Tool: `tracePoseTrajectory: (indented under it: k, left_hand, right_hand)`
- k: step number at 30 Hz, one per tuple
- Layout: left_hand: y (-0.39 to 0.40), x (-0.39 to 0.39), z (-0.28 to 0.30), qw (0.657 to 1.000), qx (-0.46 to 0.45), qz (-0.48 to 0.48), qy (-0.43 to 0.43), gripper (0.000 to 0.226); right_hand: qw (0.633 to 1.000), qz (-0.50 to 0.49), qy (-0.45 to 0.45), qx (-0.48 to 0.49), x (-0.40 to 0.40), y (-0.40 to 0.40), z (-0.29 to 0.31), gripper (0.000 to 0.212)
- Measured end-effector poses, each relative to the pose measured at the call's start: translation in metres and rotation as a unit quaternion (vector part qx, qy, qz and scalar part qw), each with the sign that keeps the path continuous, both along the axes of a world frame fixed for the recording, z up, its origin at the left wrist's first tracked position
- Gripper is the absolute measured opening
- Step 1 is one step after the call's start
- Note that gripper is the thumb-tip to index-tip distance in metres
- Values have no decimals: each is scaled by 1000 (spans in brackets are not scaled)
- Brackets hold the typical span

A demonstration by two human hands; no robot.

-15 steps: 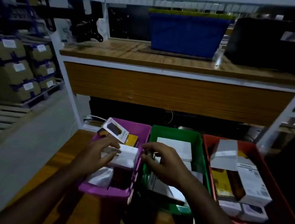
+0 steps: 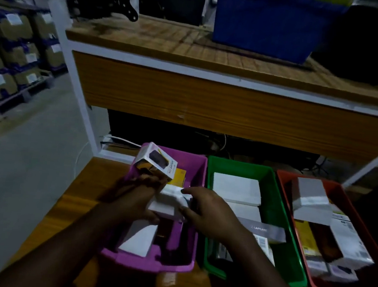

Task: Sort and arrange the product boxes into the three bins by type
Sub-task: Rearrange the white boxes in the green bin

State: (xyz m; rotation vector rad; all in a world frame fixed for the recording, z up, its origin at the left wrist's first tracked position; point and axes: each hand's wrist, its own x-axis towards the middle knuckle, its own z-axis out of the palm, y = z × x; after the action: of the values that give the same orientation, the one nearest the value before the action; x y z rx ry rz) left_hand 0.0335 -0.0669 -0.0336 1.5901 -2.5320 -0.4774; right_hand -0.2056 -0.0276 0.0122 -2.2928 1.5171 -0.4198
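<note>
Both hands, the left hand (image 2: 138, 198) and right hand (image 2: 209, 210), hold one white box (image 2: 169, 202) over the purple bin (image 2: 195, 166). The box is plain and lies flat. Its long side runs left to right.

I have one view only, from the head camera, wide-angle, looking forward and down from above the forearms. Both hands meet on a white box (image 2: 169, 203) near frame centre, close to the lens. Three bins lie beyond and right of that grip; a shelf (image 2: 192, 40) fills the top, floor the left.
</note>
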Motion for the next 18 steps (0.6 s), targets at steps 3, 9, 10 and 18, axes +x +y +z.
tracePoseTrajectory:
  k: [3, 9, 10, 18]
  left_hand:
    - [-12, -8, -1, 1000, 7, -13, -15, 109]
    - [-9, -3, -1, 1000, -8, -3, 13, 98]
    - [-6, 0, 3, 999, -29, 10, 20, 98]
    - [16, -40, 52, 978, -173, -29, 111, 105]
  right_hand:
    - [1000, -12, -5, 2, 1, 5, -5, 48]
    - [997, -30, -74, -22, -6, 10, -1, 40]
    - [994, -37, -100, -28, -8, 11, 0, 40]
    - [852, -161, -469, 168, -18, 19, 23, 50]
